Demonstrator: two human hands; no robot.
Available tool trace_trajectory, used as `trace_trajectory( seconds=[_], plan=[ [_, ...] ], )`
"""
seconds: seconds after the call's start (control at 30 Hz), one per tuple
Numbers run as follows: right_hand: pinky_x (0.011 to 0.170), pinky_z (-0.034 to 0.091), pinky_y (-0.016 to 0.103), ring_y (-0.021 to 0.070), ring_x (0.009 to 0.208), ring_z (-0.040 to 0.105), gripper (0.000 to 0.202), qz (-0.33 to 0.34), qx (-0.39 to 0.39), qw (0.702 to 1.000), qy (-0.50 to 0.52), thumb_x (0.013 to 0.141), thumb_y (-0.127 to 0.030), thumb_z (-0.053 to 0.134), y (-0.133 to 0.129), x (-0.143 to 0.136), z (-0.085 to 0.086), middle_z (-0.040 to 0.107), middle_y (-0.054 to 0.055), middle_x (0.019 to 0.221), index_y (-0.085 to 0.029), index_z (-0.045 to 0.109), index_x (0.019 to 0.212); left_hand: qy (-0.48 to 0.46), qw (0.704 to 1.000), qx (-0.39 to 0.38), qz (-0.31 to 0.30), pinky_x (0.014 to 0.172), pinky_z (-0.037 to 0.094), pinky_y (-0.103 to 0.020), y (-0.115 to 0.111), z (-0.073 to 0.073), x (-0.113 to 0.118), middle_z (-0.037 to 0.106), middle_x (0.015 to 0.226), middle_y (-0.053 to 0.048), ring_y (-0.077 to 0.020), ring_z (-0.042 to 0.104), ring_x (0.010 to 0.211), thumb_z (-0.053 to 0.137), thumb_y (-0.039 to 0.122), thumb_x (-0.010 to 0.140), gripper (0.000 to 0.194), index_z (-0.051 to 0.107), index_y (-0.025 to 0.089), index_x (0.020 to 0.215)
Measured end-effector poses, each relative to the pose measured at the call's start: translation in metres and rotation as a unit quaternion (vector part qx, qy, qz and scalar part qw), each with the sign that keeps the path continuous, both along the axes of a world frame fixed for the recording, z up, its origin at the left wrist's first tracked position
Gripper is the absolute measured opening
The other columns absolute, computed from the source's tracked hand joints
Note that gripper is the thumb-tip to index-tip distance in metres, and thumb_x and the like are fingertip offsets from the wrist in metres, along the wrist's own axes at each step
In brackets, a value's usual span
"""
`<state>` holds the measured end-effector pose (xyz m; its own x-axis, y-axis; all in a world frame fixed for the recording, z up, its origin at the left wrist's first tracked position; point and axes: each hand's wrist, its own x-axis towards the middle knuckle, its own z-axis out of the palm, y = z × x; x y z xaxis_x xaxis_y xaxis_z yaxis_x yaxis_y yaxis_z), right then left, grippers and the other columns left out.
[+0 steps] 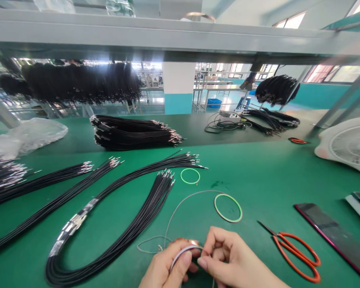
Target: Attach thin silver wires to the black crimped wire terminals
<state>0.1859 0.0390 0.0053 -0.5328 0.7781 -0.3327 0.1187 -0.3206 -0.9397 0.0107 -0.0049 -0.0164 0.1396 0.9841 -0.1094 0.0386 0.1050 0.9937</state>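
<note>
My left hand (171,266) is closed on a pale curved band (184,251), which looks like part of a hoop. Close against it, my right hand (228,256) pinches at the band's end, where a thin grey cord seems to pass between the fingertips; the exact grip is partly hidden. A length of thin grey cord (175,210) loops over the green mat beside my left hand and arcs up toward a green ring (228,208). Farther off lies a smaller green ring (190,176).
Orange-handled scissors (297,252) and a phone (333,236) lie at right, near a white fan (351,144). Bundled black cables (117,176) curve across the left. A thick cable stack (132,134) lies at the back, below a grey shelf (168,34).
</note>
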Motion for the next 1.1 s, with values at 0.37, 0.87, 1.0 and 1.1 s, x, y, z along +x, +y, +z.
trace_trajectory(
  seconds=[0.37, 0.87, 1.0, 1.1],
  plan=[
    [0.04, 0.031, 0.014, 0.0087, 0.044, 0.062, 0.046, 0.026, -0.065, 0.989, 0.129, 0.069, -0.055, 0.075, 0.002, -0.003, -0.007, 0.065, -0.001, 0.065, -0.015, 0.054, 0.081, -0.059, 0.995, -0.062, 0.057, 0.041, 0.033, -0.018, 0.008, 0.008, -0.007, 0.055, 0.054, 0.002, -0.0065, 0.041, 0.042, 0.074, 0.048, 0.072, 0.032, 0.076, 0.016, 0.077],
    [0.036, 0.023, 0.015, 0.0041, 0.032, 0.047, 0.052, 0.001, -0.062, 0.992, 0.113, 0.069, -0.064, 0.07, -0.005, -0.013, -0.015, 0.06, -0.005, 0.05, -0.018, 0.047, 0.075, 0.28, 0.906, 0.257, 0.188, 0.062, 0.042, -0.026, 0.012, 0.003, -0.006, 0.065, 0.063, -0.003, -0.0163, 0.055, 0.056, 0.059, 0.026, 0.083, 0.019, 0.076, 0.027, 0.077],
    [0.039, 0.026, 0.015, 0.0041, 0.035, 0.047, 0.054, 0.041, -0.058, 0.992, 0.106, 0.063, -0.062, 0.076, -0.006, -0.014, -0.019, 0.059, -0.005, 0.049, -0.018, 0.047, 0.072, 0.341, 0.86, 0.229, 0.302, 0.05, 0.033, -0.025, 0.024, 0.023, -0.032, 0.052, 0.058, 0.002, -0.0133, 0.043, 0.048, 0.055, 0.032, 0.085, 0.022, 0.075, 0.023, 0.088],
    [0.039, 0.023, 0.017, 0.0055, 0.035, 0.049, 0.054, 0.013, -0.051, 0.994, 0.101, 0.067, -0.067, 0.069, -0.001, -0.014, -0.017, 0.061, -0.003, 0.053, -0.018, 0.046, 0.073, 0.355, 0.841, 0.157, 0.377, 0.048, 0.031, -0.024, 0.023, 0.037, -0.078, 0.049, 0.058, 0.004, -0.0127, 0.039, 0.049, 0.053, 0.04, 0.086, 0.03, 0.073, 0.021, 0.098]
  ],
)
